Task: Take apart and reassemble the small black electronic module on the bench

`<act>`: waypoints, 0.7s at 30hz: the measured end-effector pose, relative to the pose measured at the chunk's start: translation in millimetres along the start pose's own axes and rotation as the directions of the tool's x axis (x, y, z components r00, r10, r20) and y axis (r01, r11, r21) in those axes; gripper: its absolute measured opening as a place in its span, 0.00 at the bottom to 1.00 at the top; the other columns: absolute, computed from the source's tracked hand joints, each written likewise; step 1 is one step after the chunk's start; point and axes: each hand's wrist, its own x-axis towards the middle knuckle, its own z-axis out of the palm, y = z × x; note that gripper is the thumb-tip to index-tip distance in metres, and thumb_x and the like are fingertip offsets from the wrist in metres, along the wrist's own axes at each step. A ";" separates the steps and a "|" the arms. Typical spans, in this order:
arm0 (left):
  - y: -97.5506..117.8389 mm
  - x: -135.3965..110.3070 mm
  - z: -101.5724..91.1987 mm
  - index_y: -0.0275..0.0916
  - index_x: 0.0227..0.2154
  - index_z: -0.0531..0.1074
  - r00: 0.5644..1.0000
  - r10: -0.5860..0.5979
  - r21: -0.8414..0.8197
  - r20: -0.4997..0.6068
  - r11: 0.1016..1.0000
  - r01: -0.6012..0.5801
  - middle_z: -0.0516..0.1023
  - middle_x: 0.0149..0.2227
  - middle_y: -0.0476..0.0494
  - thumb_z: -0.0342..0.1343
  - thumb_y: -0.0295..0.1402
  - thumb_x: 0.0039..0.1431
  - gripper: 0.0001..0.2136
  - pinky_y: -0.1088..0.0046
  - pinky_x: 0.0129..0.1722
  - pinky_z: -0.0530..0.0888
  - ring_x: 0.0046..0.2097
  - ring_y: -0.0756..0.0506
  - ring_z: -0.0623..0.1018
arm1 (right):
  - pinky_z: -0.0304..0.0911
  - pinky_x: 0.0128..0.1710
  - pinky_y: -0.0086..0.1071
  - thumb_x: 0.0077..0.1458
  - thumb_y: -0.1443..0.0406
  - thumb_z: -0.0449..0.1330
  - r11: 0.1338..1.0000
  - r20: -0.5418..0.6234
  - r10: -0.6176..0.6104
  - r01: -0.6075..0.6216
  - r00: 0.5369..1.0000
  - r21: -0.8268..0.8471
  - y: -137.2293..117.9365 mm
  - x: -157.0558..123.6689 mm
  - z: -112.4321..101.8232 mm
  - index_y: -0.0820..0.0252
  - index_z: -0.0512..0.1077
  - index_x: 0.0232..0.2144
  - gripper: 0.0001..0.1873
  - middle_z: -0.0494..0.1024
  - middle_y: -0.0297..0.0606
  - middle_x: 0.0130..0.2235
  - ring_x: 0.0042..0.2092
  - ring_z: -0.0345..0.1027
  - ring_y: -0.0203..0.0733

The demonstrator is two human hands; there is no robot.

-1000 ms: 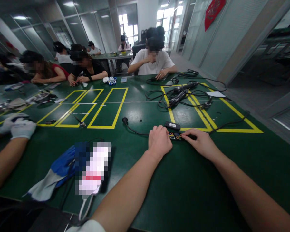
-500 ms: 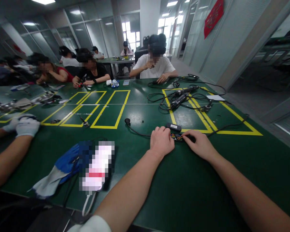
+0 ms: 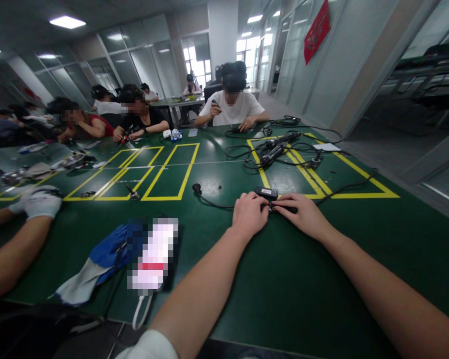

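My left hand (image 3: pixel 250 213) is closed, its fingers curled around the near-left end of a small opened black power adapter (image 3: pixel 271 207), mostly hidden under the fingers. With thumb and fingers pinched together, my right hand (image 3: pixel 303 214) grips the adapter's other end from the right; a dark piece shows beneath its fingers. A black cord with a plug (image 3: pixel 196 188) runs out on the left, and a thin black cable (image 3: pixel 344 185) leads away to the right. Just behind my fingertips lies a black case half with a white label (image 3: pixel 266 192).
A blue and white glove (image 3: pixel 97 264) and a phone with a white cable (image 3: pixel 155 254) lie left of my forearm. Black tools with tangled cords (image 3: pixel 275 154) sit at the back right. A co-worker's gloved hands (image 3: pixel 41 202) rest at far left; other people sit opposite.
My hands have drawn closer together, and the adapter's inside with its round orange parts is now mostly covered. The person opposite has lowered a raised hand, showing a dark object in it.
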 end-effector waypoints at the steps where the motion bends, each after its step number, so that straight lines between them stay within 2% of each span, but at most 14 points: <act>1: -0.3 0.5 0.1 0.46 0.45 0.84 1.000 -0.001 -0.004 -0.001 1.000 0.001 0.81 0.48 0.43 0.59 0.35 0.71 0.08 0.59 0.56 0.77 0.53 0.40 0.76 | 0.75 0.52 0.52 0.66 0.53 0.59 1.000 -0.001 0.006 -0.006 1.000 0.005 1.0 0.6 0.6 0.49 0.87 0.41 0.17 0.85 0.44 0.45 0.47 0.80 0.55; 7: -0.8 1.1 1.5 0.46 0.44 0.84 1.000 0.006 -0.002 -0.023 1.000 -0.006 0.81 0.48 0.43 0.59 0.34 0.71 0.08 0.60 0.56 0.77 0.51 0.40 0.77 | 0.74 0.51 0.52 0.65 0.53 0.61 1.000 -0.009 0.026 -0.026 1.000 -0.004 2.9 4.6 4.3 0.49 0.87 0.39 0.16 0.85 0.44 0.44 0.47 0.79 0.55; 12: -0.6 0.6 2.5 0.45 0.44 0.83 1.000 0.006 0.009 -0.021 1.000 -0.006 0.80 0.47 0.43 0.58 0.34 0.71 0.08 0.60 0.56 0.78 0.52 0.40 0.76 | 0.72 0.54 0.54 0.64 0.56 0.60 0.997 -0.035 -0.016 0.013 0.999 -0.079 -4.4 4.8 5.2 0.51 0.85 0.38 0.14 0.84 0.45 0.46 0.49 0.77 0.56; 14: -0.6 0.5 2.8 0.45 0.45 0.83 1.000 0.008 0.012 -0.024 1.000 -0.008 0.80 0.47 0.43 0.58 0.34 0.71 0.08 0.60 0.56 0.78 0.52 0.40 0.77 | 0.70 0.57 0.56 0.64 0.56 0.60 0.991 -0.060 -0.034 0.026 0.998 -0.133 -7.8 4.2 7.1 0.52 0.84 0.43 0.14 0.82 0.47 0.52 0.54 0.74 0.59; 17: -0.8 1.0 3.6 0.45 0.46 0.82 0.999 0.012 0.004 -0.035 1.000 -0.012 0.81 0.47 0.42 0.56 0.34 0.71 0.09 0.60 0.55 0.78 0.51 0.40 0.77 | 0.66 0.61 0.59 0.66 0.53 0.58 0.977 -0.056 -0.008 -0.004 0.998 -0.213 -9.9 4.2 13.0 0.51 0.77 0.59 0.23 0.76 0.48 0.65 0.63 0.68 0.63; 19: -1.3 1.6 4.0 0.45 0.46 0.82 0.999 0.008 -0.004 -0.039 1.000 -0.008 0.81 0.48 0.42 0.55 0.31 0.72 0.10 0.60 0.55 0.78 0.51 0.40 0.77 | 0.64 0.62 0.62 0.67 0.51 0.56 0.967 -0.023 0.031 -0.036 0.999 -0.252 -9.9 4.8 16.9 0.49 0.71 0.65 0.28 0.73 0.46 0.68 0.67 0.63 0.66; 21: -2.1 2.4 3.6 0.44 0.47 0.82 0.999 -0.007 -0.015 -0.045 1.000 0.007 0.81 0.48 0.42 0.53 0.27 0.71 0.13 0.61 0.56 0.77 0.51 0.41 0.78 | 0.63 0.63 0.63 0.67 0.49 0.55 0.963 0.016 0.055 -0.049 0.998 -0.264 -10.9 5.7 18.3 0.48 0.70 0.66 0.29 0.76 0.45 0.67 0.68 0.63 0.66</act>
